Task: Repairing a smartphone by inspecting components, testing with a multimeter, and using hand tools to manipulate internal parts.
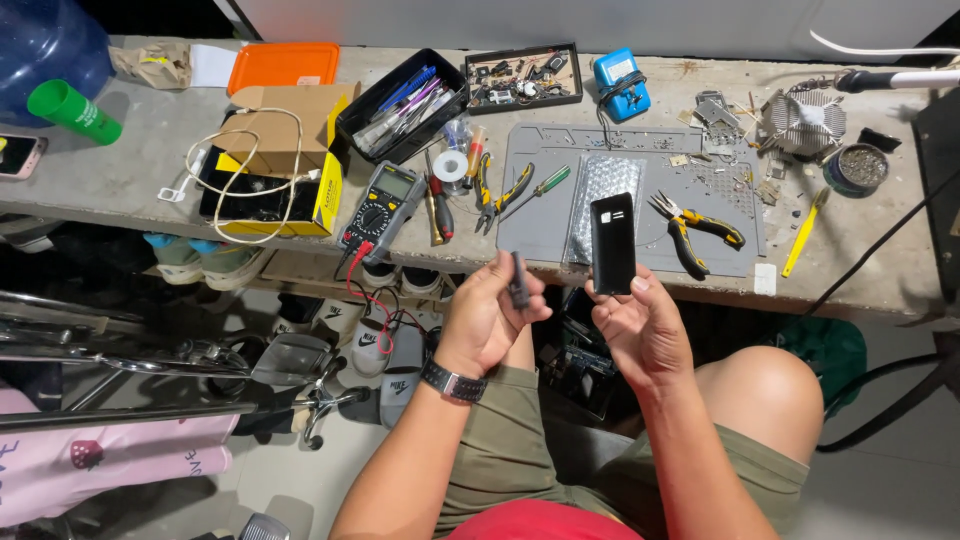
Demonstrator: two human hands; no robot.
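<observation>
My right hand (640,330) holds a slim black phone (612,243) upright by its lower end, in front of the bench edge. My left hand (490,315), with a wristwatch, grips a small dark grey part (518,280) between thumb and fingers, just left of the phone. The two hands are close together but apart. Behind them on the bench lies a grey work mat (540,225) with a silvery bubble bag (598,185) on it.
On the mat lie yellow-black pliers (700,230) and a green screwdriver (545,185). A multimeter (385,205), a cardboard box (280,150) with a white cable, a black tool tray (400,105), a parts tray (522,78) and a blue device (620,85) sit farther back. Shoes lie under the bench.
</observation>
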